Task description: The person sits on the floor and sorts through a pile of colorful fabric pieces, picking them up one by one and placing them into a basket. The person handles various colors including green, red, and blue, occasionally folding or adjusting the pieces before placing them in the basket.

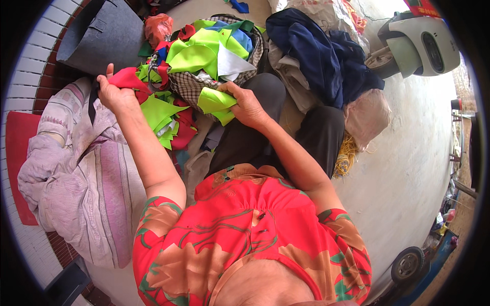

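In my right hand (246, 106) is a folded lime-green cloth scrap (215, 102), pinched at its upper right corner beside my knee. My left hand (113, 94) is raised at the left with a red cloth scrap (128, 79) gripped in it; one finger points up. Between the hands stands a brown checked bag (188, 87), heaped with lime-green scraps (199, 53), blue pieces and a white scrap (233, 64). More lime-green scraps (157, 113) and red cloth lie beside the bag, below my left hand.
A grey bin (104, 43) stands at the far left, near a red plastic bag (158, 29). A patterned quilt (89, 194) is bundled at left. Dark blue cloth (311, 48) lies at right, near a white-and-grey machine (426, 46) and a pinkish sack (368, 118).
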A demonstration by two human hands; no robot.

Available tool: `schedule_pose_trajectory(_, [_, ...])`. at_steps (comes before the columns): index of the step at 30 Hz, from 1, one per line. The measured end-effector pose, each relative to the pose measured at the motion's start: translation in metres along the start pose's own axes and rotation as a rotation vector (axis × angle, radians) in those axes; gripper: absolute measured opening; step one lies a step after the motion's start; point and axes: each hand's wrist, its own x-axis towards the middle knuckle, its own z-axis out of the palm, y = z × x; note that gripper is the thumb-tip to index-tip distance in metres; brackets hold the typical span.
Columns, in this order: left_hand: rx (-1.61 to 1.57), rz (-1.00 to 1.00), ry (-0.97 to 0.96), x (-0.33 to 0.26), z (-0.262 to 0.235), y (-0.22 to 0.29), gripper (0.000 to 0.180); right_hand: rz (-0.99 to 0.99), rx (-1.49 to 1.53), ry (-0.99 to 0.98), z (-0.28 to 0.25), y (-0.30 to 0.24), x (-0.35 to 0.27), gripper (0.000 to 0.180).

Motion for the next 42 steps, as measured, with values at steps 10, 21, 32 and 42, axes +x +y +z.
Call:
schedule_pose_trajectory(10, [0.400,-0.391,-2.019,-0.226,0.072,-0.039,0.014,-0.067,0.040,-0.101,0.004,0.020,-0.001,0.031])
schedule_pose_trajectory(21, [0.453,0.118,-0.506,-0.083,0.034,-0.015,0.017,-0.026,-0.062,-0.042,-0.004,0.001,-0.004,0.043])
schedule_pose_trajectory(32, [0.285,0.359,0.045,-0.071,0.037,0.002,0.020,-0.046,-0.090,-0.037,-0.001,0.003,-0.003,0.041])
schedule_pose_trajectory(42, [0.237,-0.191,-2.327,-0.254,0.060,-0.032,0.012,-0.105,-0.047,-0.097,0.002,0.017,-0.002,0.034])
